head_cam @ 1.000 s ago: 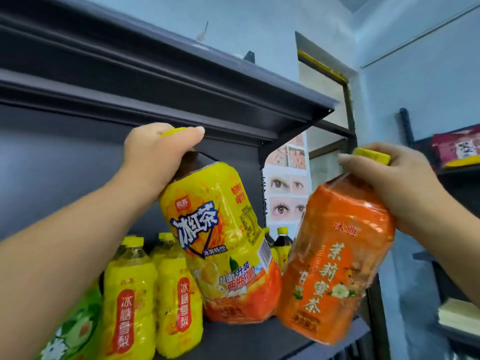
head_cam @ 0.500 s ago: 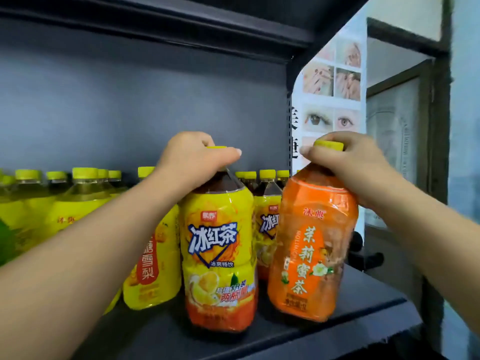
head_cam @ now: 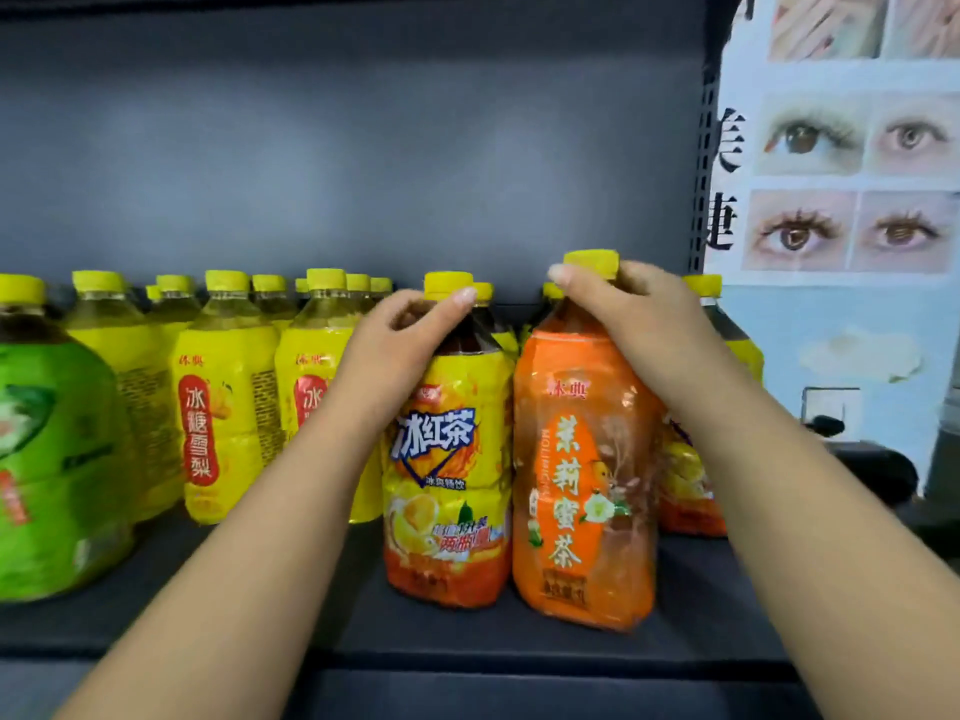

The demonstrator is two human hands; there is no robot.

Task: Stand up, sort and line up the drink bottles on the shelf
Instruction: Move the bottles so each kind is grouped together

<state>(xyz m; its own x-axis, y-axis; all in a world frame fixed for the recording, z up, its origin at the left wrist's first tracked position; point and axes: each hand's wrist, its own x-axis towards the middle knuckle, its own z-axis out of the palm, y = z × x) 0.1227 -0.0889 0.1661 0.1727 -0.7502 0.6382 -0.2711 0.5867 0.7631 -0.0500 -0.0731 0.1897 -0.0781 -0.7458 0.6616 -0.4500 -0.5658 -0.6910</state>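
Two bottles stand upright side by side near the front of the dark shelf. My left hand grips the neck of the yellow iced-tea bottle, just under its yellow cap. My right hand is wrapped around the neck and shoulder of the orange jasmine-tea bottle, fingers on its cap. The two labels touch. More bottles of the yellow-and-orange kind stand behind them, mostly hidden.
Several yellow pear-drink bottles stand in rows at the left, and a large green bottle stands at the far left front. The shelf's perforated upright marks the right end, with a poster of eyes beyond.
Both bottles came down from a tilted, raised hold and now stand upright on the shelf, closer together. The camera view dropped level with the shelf.
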